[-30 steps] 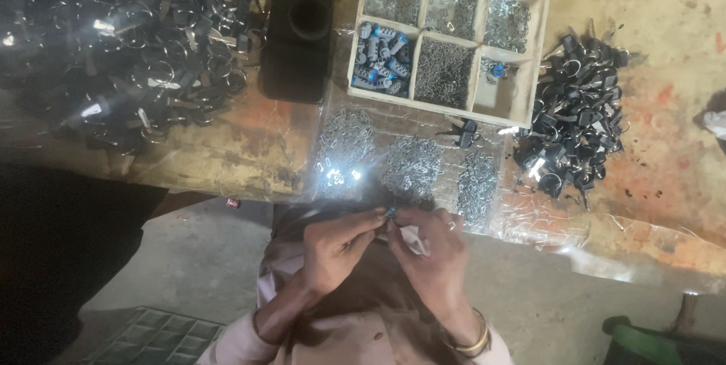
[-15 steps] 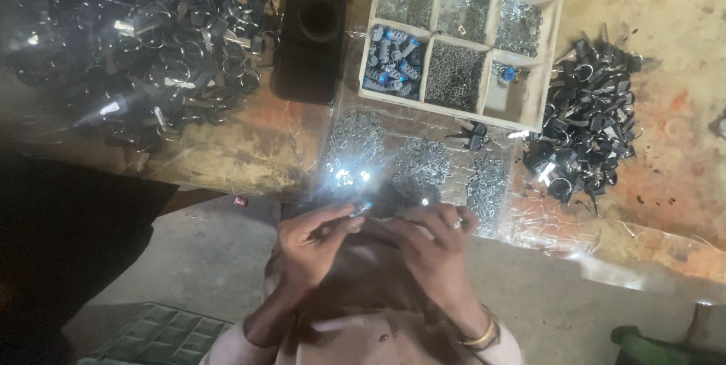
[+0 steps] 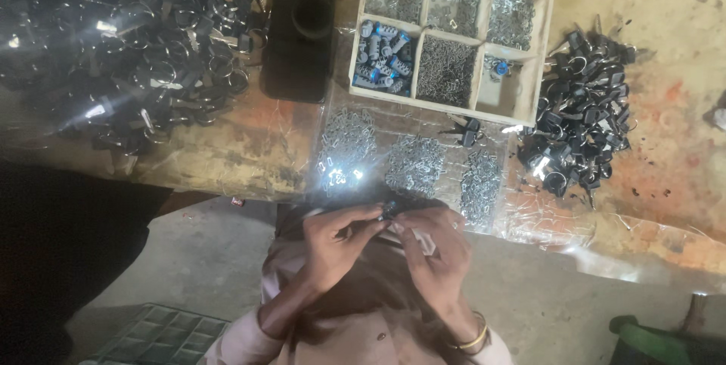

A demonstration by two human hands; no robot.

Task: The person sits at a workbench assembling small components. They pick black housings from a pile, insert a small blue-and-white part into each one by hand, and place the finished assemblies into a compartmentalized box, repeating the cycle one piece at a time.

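My left hand (image 3: 336, 240) and my right hand (image 3: 435, 248) meet just below the edge of the worn workbench (image 3: 665, 161), fingertips pinched together on a small dark part (image 3: 389, 212) held between them; it is too small and dim to tell exactly what it is. Both hands are closed around it, thumbs and forefingers doing the gripping. A gold bangle (image 3: 475, 338) sits on my right wrist. Right above my hands, on a clear plastic sheet (image 3: 529, 210), lie three little heaps of shiny metal pieces (image 3: 414, 164), the left one glaring under the light. Beyond them stands a wooden compartment tray (image 3: 541, 55) with six sections, holding blue-and-grey pieces in its lower left section and fine metal bits in most of the others. To the tray's left rests a black rectangular block (image 3: 299, 32) with a round hole. A large heap of black ringed parts (image 3: 121, 40) fills the far left of the bench, and a smaller pile of black parts (image 3: 578, 119) lies to the right of the tray.
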